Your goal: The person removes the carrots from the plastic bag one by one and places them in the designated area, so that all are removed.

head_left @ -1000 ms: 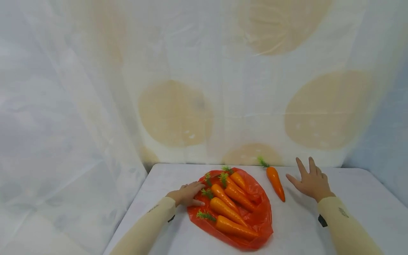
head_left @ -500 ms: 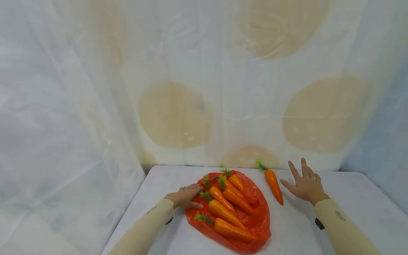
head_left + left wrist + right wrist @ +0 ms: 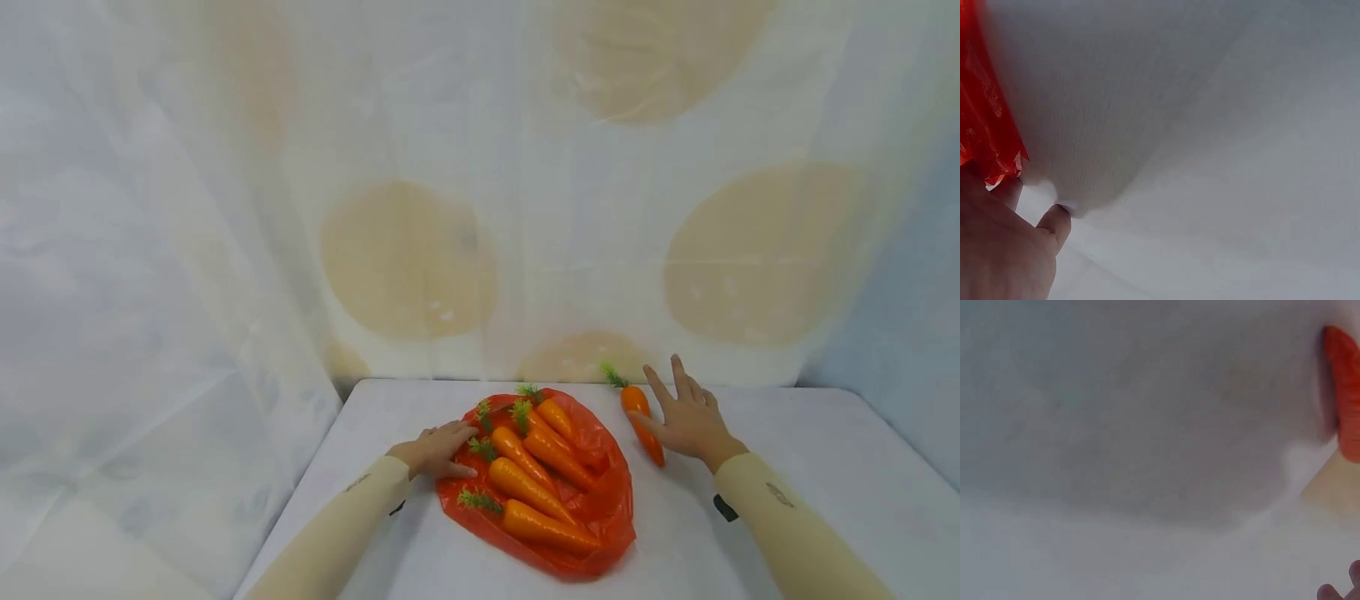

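Observation:
A red plastic bag [image 3: 617, 504] lies spread on the table with several orange carrots [image 3: 551, 527] on it, their green frilly tops pointing left. My left hand [image 3: 433, 450] rests at the bag's left edge, fingers and thumb stretched over the red plastic. In the left wrist view, fingertips [image 3: 1055, 220] of that hand reach down to the white surface beside the bag [image 3: 985, 119]. A single carrot [image 3: 634, 400] lies right of the bag. My right hand [image 3: 688, 421] is spread beside it, the thumb overlapping its middle. The right wrist view shows part of this carrot [image 3: 1346, 394].
The white table [image 3: 795, 467] has rounded far corners. Behind it hangs a pale curtain [image 3: 585, 275] with large tan circles, and more white sheeting [image 3: 150, 333] closes in the left side.
My right hand has moved left, from apart from the single carrot to overlapping it. My left hand, the bag and the carrots on it have stayed in place.

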### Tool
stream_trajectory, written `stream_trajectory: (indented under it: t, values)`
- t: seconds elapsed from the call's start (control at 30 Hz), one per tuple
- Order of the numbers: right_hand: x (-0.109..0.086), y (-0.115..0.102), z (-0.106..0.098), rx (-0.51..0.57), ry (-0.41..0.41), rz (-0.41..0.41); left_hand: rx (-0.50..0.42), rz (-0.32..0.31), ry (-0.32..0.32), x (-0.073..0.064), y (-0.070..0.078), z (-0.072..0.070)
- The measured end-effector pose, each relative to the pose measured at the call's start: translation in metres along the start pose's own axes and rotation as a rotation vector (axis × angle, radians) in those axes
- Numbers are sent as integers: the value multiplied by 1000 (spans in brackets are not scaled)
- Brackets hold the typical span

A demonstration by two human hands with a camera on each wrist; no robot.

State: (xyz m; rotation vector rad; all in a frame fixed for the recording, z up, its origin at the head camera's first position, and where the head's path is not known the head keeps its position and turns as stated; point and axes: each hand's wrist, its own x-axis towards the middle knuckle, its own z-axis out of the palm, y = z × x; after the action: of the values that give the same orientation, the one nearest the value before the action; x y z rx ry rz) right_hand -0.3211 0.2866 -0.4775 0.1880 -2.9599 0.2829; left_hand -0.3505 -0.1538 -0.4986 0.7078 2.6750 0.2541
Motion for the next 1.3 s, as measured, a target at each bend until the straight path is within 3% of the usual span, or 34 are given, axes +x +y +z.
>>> stream_trajectory:
  t: [0.67, 1.03, 1.3]
  values:
    - [6, -57, 2, 62, 37, -207, 23, 3, 20, 3, 2, -3]
    - [5, -86, 9, -33, 54, -325, 27, -2, 14, -1, -3, -3]
    - [3, -102, 18, 17, 61, -411, 22, 0, 17, -3, -3, 0]
